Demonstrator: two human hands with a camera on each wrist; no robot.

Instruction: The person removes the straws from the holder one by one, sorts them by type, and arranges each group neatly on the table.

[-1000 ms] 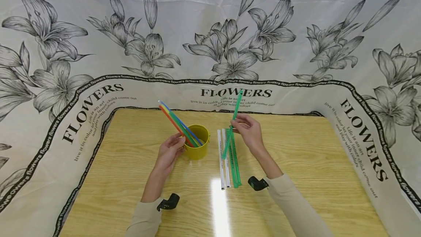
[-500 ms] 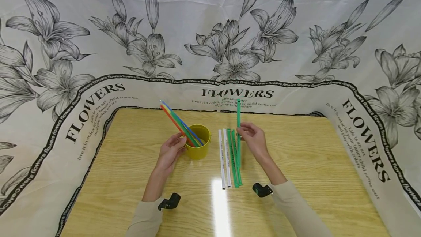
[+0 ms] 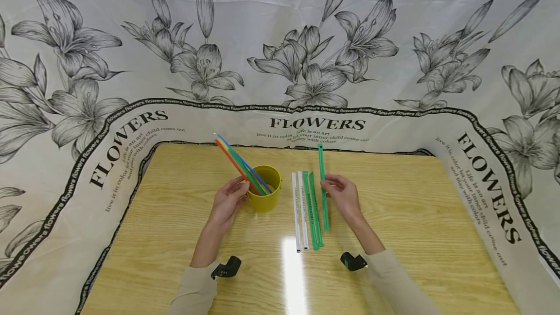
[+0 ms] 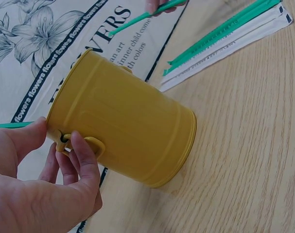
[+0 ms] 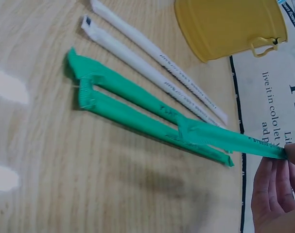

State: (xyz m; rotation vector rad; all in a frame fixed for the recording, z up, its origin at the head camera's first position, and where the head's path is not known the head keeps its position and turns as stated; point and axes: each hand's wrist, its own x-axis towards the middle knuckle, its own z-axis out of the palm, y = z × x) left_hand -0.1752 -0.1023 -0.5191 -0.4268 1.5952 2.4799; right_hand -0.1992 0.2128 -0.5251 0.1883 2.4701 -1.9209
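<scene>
My left hand (image 3: 227, 204) grips the rim of a yellow metal bucket (image 3: 263, 203) by its side lug; in the left wrist view the thumb (image 4: 34, 138) lies at the rim. Several long coloured straws (image 3: 236, 162), red, green, yellow and blue, lean out of the bucket over that hand. Between thumb and fingers, my right hand (image 3: 346, 201) pinches a green paper-wrapped straw (image 3: 325, 213), raised above the table. Just left of it lie two green wrapped straws (image 3: 312, 213) and two white wrapped straws (image 3: 295, 213), side by side.
The wooden table (image 3: 393, 198) ends at the back against a white cloth (image 3: 227, 125) printed with flowers and lettering. A bright light reflection crosses the table front. Black wrist cameras (image 3: 228, 267) sit on both sleeves.
The right hand has moved right and nearer the body with its green straw, which swung from slanting across the row to nearly parallel, just right of it. The left hand stays at the bucket.
</scene>
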